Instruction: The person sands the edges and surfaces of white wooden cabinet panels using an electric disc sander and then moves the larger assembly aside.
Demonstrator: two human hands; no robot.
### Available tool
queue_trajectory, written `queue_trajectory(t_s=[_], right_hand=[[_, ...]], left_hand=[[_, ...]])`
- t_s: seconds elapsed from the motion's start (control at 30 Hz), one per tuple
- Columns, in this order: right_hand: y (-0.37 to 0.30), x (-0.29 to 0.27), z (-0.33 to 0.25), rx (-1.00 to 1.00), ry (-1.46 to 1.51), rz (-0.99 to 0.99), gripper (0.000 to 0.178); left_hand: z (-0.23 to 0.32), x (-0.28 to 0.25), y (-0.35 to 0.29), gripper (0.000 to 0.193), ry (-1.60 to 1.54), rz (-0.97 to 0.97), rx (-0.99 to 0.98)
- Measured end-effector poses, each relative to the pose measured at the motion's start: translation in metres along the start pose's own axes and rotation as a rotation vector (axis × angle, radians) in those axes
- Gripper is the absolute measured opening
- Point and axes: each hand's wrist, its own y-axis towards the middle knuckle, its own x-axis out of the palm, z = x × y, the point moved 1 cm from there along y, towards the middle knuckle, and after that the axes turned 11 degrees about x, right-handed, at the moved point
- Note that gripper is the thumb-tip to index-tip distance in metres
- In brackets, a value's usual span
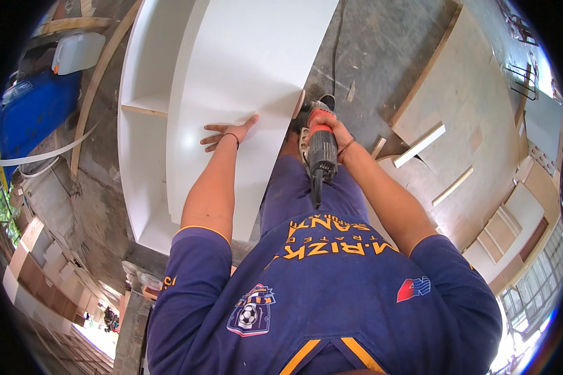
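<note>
My left hand (230, 134) lies with fingers spread on the white face of a large cabinet panel (244, 69). On the right, my right hand (336, 132) wraps round the body of a red and black angle grinder (323, 140). A disc (299, 104) at the grinder's head meets, or stands very close to, the panel's right edge; I cannot tell whether it touches. The tool's rear end points back toward my lap. Left of the panel, open white compartments (145, 144) of the cabinet show, parted by a shelf.
A black cable (338, 44) runs over the grey concrete floor (369, 56). To the right lie a large plywood sheet (447, 81) and loose wood strips (419, 145). On the left are a blue container (37, 122), a white jerrycan (78, 53) and a curved wooden strip (97, 81).
</note>
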Motion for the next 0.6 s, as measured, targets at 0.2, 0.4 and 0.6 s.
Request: queue_trajectory(t_s=[0.2,0.4,0.6], right_hand=[[0.005,-0.002,-0.032,-0.037,0.039,0.009,0.041],[0.0,0.001,-0.061,-0.065,0.033,0.008,0.037],[-0.006,0.003,-0.097,-0.118,-0.001,-0.008,0.034]], left_hand=[[-0.002,0.004,0.002,0.16,-0.019,0.001,-0.012],[-0.004,0.005,0.004,0.16,-0.018,-0.011,-0.018],[-0.005,0.008,0.01,0.16,-0.016,-0.013,-0.018]])
